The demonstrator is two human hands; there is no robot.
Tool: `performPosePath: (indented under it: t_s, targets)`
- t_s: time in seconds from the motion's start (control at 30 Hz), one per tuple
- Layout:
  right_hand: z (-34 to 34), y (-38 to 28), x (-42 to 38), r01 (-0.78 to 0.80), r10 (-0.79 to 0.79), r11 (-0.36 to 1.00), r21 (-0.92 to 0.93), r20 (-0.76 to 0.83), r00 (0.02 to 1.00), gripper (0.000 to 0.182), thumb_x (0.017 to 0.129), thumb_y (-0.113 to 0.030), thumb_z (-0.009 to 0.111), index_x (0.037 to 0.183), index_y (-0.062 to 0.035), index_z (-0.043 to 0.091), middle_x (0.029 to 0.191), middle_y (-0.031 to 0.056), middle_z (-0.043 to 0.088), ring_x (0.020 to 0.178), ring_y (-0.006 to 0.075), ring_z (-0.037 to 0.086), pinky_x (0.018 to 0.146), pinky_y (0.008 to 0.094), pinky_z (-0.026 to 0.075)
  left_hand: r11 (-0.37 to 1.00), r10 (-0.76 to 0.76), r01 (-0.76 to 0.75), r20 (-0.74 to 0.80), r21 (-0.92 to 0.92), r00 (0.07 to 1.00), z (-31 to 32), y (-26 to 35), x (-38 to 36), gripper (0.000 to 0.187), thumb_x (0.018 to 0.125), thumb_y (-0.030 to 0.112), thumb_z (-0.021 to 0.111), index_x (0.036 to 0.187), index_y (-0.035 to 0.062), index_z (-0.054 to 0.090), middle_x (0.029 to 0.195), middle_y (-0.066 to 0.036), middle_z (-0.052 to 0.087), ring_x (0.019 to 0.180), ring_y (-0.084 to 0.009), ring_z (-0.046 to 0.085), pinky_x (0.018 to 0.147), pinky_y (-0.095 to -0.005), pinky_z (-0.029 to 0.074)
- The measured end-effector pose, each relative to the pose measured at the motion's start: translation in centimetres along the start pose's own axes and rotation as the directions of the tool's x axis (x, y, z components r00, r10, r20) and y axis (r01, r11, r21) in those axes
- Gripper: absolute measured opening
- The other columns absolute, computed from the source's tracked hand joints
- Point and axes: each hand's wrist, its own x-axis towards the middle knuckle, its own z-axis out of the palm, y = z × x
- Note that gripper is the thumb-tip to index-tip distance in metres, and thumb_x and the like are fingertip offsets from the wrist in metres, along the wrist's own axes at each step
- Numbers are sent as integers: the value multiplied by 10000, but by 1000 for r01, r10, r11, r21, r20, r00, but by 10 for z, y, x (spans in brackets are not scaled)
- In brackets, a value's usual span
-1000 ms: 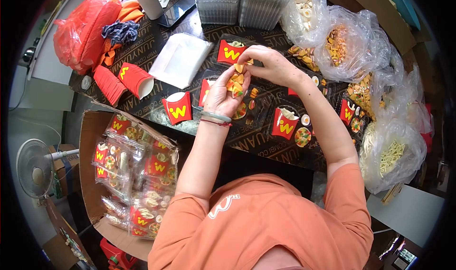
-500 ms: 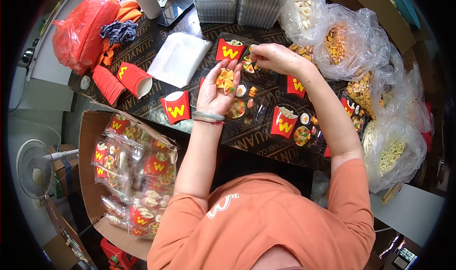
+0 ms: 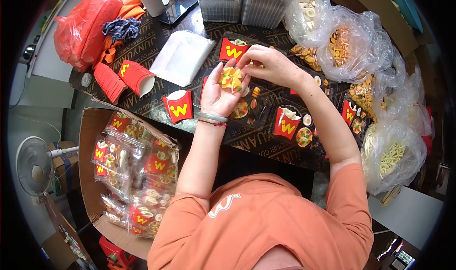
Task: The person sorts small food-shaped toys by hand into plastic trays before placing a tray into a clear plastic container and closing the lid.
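Note:
My left hand [image 3: 219, 95] is palm up with small orange and yellow pieces [image 3: 231, 79] cupped in it. Touching or just above those pieces are the pinched fingertips of my right hand [image 3: 268, 65]; what they hold, if anything, is too small to tell. Behind the hands lies a red fries carton [image 3: 233, 50] with a yellow mark. Another red carton [image 3: 286, 123] lies to the right beside a small egg piece [image 3: 307, 120] and a round pizza piece [image 3: 304, 137]. A further red carton [image 3: 178, 106] is left of my left wrist.
A cardboard box [image 3: 90, 175] of filled packets stands at the lower left. Clear bags [image 3: 344, 47] of small pieces line the right side. Stacked clear trays [image 3: 220, 4], flat plastic sleeves [image 3: 183, 59], nested red cartons [image 3: 108, 82] and a red bag [image 3: 85, 30] lie across the back and left.
My right hand has moved left and slightly down, from over the pieces on the table to the pieces in my left palm. The whole view has shifted slightly.

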Motion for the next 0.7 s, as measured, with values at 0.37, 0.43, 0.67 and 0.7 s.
performPosePath:
  t_s: [0.37,0.43,0.67,0.7]
  targets:
    - [-4,14,-21,-239,174,943,-231,-268,947,148,812,-114,672,885,-39,567,827,94,577,747,265,612,666,358,511,998,63,-63,-4,-15,998,4,-2,0,255,986,154,498,1178,-5,551,1299,-197,556,1256,-327,508,1038,-435,446]
    - [3,30,-27,-195,109,929,-313,-271,956,122,809,-107,655,882,-58,570,851,107,575,793,311,610,676,389,513,998,64,-64,2,-20,998,5,-3,1,265,986,166,498,1183,-6,545,1294,-197,558,1245,-326,516,1030,-431,452]
    - [16,43,-35,-125,31,874,-469,-204,979,94,796,-90,661,863,-53,607,869,83,581,824,292,610,710,392,496,997,81,-81,-10,14,997,3,-5,2,292,992,210,489,1188,-1,542,1294,-196,557,1249,-325,510,1031,-429,443]
    - [15,41,-36,-115,31,868,-484,-179,983,88,788,-89,665,856,-57,620,873,78,585,831,290,609,718,395,494,998,70,-70,7,-6,998,2,-3,2,302,996,225,480,1190,1,542,1297,-194,556,1251,-323,507,1033,-430,438]
